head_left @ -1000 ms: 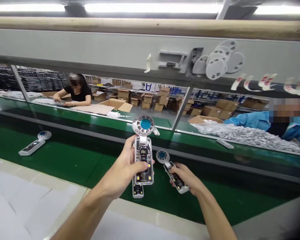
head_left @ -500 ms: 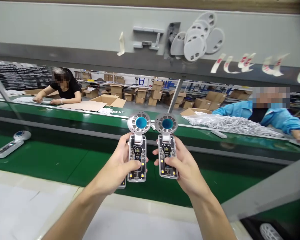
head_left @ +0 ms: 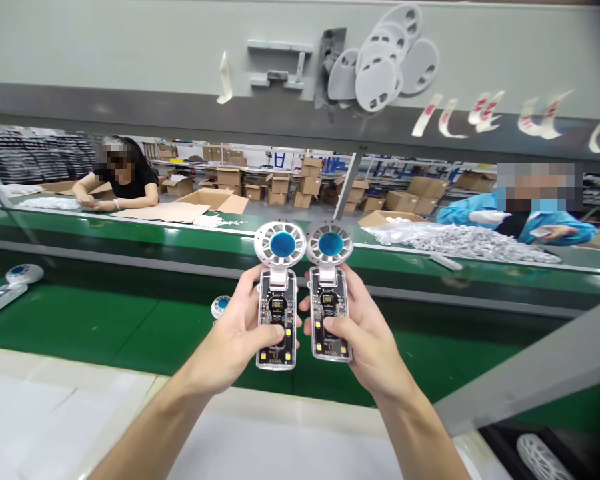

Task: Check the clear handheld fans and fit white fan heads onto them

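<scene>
Two handheld fans with bare circuit boards showing are held up side by side over the green belt. My left hand is closed around the left handheld fan, its thumb pressed on the middle of the board. The right handheld fan is in my right hand, with the thumb likewise on the board. Both have round white slotted heads with blue centres, and the heads nearly touch. Part of another fan shows on the belt behind my left hand, the rest of it hidden.
A green conveyor belt runs across, with a white fan at far left. Beyond, one person in black and another in blue handle parts. Small white parts lie piled. A grey post slants at right.
My hands still hold both fans, and the two heads are closer together. The fan lying behind my left hand now shows its head. Belt items have shifted left.
</scene>
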The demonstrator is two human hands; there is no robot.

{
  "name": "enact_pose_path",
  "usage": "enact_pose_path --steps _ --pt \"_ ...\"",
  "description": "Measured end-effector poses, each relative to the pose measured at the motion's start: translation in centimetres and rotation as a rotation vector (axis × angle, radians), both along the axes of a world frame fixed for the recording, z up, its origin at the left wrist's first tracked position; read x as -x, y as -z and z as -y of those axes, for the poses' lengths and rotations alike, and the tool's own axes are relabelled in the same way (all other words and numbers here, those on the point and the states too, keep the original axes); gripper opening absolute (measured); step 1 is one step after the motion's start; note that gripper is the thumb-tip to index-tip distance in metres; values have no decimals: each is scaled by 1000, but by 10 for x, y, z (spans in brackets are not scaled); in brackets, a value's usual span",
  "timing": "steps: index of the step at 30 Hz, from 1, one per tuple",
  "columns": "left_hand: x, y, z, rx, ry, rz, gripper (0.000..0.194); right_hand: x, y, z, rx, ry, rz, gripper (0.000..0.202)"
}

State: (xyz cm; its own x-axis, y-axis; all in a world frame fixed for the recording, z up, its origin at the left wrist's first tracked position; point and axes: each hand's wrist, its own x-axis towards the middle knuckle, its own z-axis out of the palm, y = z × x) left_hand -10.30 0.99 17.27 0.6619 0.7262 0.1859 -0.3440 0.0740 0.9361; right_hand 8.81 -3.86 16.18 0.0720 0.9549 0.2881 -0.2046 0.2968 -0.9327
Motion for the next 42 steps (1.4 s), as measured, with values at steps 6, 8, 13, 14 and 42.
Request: enact_pose_path --steps 6,8,13,14,42 --pt "0 0 -2 8 -24 14 72 1 -2 6 13 42 23 77" --pt "1 0 -2 8 -22 5 71 2 -2 6 14 45 22 77" --pt "2 -1 -1 23 -25 -13 69 2 -3 5 17 25 6 77" --pt "2 -1 -1 34 -24 -12 70 2 -3 5 17 22 3 77" --pt "3 -4 3 81 -51 -35 68 2 -15 15 79 55 0 79"
